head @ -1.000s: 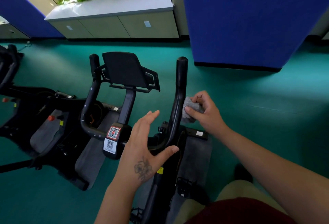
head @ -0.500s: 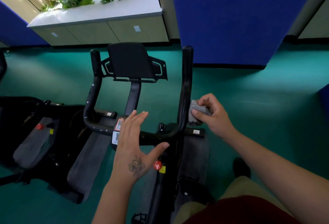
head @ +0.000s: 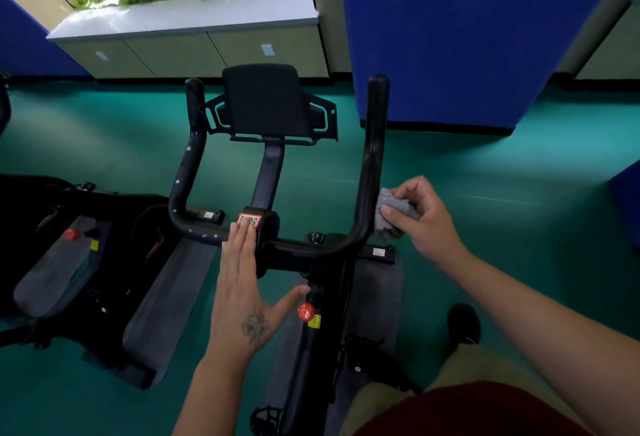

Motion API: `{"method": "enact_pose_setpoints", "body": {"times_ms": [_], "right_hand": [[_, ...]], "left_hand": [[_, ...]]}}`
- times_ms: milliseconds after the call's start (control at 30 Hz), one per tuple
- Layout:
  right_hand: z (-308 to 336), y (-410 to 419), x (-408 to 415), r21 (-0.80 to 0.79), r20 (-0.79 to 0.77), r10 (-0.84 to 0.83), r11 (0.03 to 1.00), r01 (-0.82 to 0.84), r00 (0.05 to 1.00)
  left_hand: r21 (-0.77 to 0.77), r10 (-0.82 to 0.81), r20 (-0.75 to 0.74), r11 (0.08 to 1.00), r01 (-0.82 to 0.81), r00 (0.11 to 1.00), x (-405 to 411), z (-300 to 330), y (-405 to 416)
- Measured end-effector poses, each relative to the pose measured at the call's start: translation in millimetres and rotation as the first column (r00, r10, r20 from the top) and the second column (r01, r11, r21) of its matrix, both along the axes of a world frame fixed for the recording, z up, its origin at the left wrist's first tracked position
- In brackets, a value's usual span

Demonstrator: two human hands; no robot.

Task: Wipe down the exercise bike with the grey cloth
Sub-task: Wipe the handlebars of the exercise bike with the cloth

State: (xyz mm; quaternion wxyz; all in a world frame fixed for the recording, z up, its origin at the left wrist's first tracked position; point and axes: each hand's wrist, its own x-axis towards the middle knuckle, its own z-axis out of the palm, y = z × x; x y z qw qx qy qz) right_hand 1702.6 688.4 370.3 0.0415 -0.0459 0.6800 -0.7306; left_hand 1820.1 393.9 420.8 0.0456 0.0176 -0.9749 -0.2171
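Note:
A black exercise bike [head: 270,172] stands in front of me, with U-shaped handlebars and a black console holder at the top. My right hand [head: 424,224] grips a crumpled grey cloth [head: 391,210] and presses it against the outer side of the right handlebar upright [head: 372,165]. My left hand [head: 242,280] is flat with straight fingers over the centre of the handlebar, its fingertips at a QR-code sticker [head: 248,220]. A red knob [head: 306,312] sits on the frame just below my left thumb.
A second black bike [head: 69,238] stands close on the left, on grey mats. A blue partition [head: 467,37] rises behind the bike on the right. Light cabinets with a planter [head: 194,41] line the far wall. The floor is green.
The view has swung left, centring the bike. My left hand moved forward over the handlebar centre to the QR sticker. My right hand keeps the cloth on the right upright.

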Motion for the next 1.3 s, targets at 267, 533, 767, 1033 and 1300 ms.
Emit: {"method": "enact_pose_setpoints", "body": {"times_ms": [267,533,767,1033,1300], "right_hand": [[-11,-4,17,0.094,-0.049,0.034,0.995,-0.029,0.998],[1,1,-12,0.114,-0.038,-0.043,0.992,0.047,0.998],[-21,-7,17,0.114,-0.038,0.105,0.988,-0.1,0.994],[-2,13,-28,0.103,-0.042,0.099,0.99,-0.095,0.994],[-20,4,16,0.107,-0.04,0.242,0.966,-0.237,0.969]], "left_hand": [[-0.018,0.033,-0.081,0.999,-0.035,0.996,-5,-19,9],[0.033,0.056,-0.05,0.998,-0.055,0.997,-4,-15,14],[0.04,0.121,-0.036,0.992,-0.119,0.992,-4,-10,25],[0.089,0.181,-0.035,0.98,-0.177,0.983,-3,-8,34],[0.06,0.19,-0.079,0.981,-0.186,0.979,-3,-10,42]]}}
